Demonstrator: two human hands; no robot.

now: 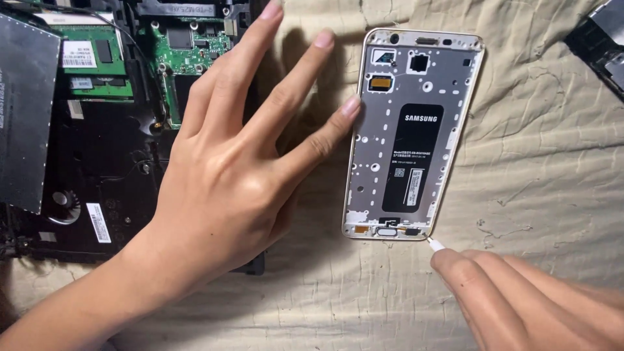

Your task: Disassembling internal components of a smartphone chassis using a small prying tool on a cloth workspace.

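Note:
An opened phone (416, 133) lies face down on a cream cloth, showing its silver inner frame and a black battery with labels. My left hand (240, 162) is spread with fingers apart; its fingertip touches the phone's left edge and it holds nothing. At the lower right, my right hand (520, 299) pinches a thin white tool (435, 244). The tool's tip rests at the phone's bottom right corner.
An opened laptop base (97, 130) with green circuit boards, a fan and black panels lies at the left, partly under my left hand. A dark object (601, 42) sits at the top right corner. The wrinkled cream cloth (533, 149) covers the surface.

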